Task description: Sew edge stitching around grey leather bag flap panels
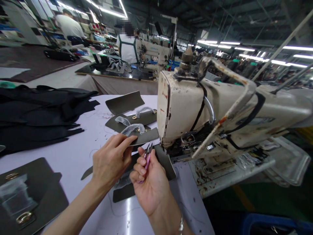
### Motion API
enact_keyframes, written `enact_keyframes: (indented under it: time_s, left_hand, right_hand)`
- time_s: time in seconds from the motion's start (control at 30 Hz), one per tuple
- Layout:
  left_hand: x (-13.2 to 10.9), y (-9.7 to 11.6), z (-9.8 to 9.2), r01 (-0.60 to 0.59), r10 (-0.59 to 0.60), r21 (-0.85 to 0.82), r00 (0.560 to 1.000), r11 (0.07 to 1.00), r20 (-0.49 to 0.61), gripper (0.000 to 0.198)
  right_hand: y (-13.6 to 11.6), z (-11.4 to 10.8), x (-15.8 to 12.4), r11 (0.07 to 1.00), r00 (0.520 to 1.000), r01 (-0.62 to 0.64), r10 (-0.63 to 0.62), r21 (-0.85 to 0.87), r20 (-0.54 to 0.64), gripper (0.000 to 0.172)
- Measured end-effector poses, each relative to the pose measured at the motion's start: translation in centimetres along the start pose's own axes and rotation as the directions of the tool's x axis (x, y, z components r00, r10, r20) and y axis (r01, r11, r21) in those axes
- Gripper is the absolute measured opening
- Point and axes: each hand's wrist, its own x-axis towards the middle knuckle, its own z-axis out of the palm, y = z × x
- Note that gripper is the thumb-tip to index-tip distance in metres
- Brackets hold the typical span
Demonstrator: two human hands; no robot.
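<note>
My left hand (pixel 111 160) pinches the edge of an olive-grey leather piece (pixel 146 136) that lies just in front of the sewing machine (pixel 207 111). My right hand (pixel 149 182) is closed around small pink-handled thread snips (pixel 147 156), their tips pointing up at the piece's edge. A second flap of the same leather (pixel 166 161) hangs below the snips, beside the machine's head.
More olive leather pieces with brass rings and plastic-wrapped straps (pixel 133 119) lie on the white table (pixel 80 147). Black material (pixel 36 114) is piled at the left, and similar pieces (pixel 26 195) sit at the near left. Other workers (pixel 127 44) sit at far machines.
</note>
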Motion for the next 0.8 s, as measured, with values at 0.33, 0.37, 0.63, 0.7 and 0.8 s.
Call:
enact_keyframes:
  time_s: [0.33, 0.37, 0.63, 0.7, 0.8]
  left_hand:
    - [0.2, -0.3, -0.9, -0.029, 0.028, 0.011, 0.993, 1.000, 0.117, 0.033]
    - [0.8, -0.4, -0.9, -0.037, 0.034, 0.025, 0.991, 0.999, 0.127, 0.034]
    - [11.0, -0.5, -1.3, 0.001, -0.006, 0.075, 0.998, 0.997, 0.060, 0.047]
    - [10.8, 0.5, -1.8, -0.017, 0.017, -0.006, 0.996, 1.000, 0.083, 0.042]
    - [5.6, 3.4, -2.5, -0.057, 0.073, -0.143, 0.992, 0.988, 0.107, 0.029]
  right_hand:
    - [0.0, 0.3, 0.6, 1.000, 0.997, 0.027, -0.027, 0.003, -0.070, 0.046]
    - [0.1, -0.1, 0.3, 1.000, 0.999, 0.017, -0.018, -0.018, -0.051, 0.045]
    - [0.6, -2.6, -4.3, 0.815, 0.992, 0.102, -0.039, -0.571, 0.120, 0.040]
    - [-0.6, -3.2, -5.5, 0.571, 0.961, 0.264, -0.226, -0.777, 0.160, 0.035]
    - [-3.7, -4.3, -6.7, 0.011, 0.737, 0.386, -0.606, -0.922, 0.301, 0.022]
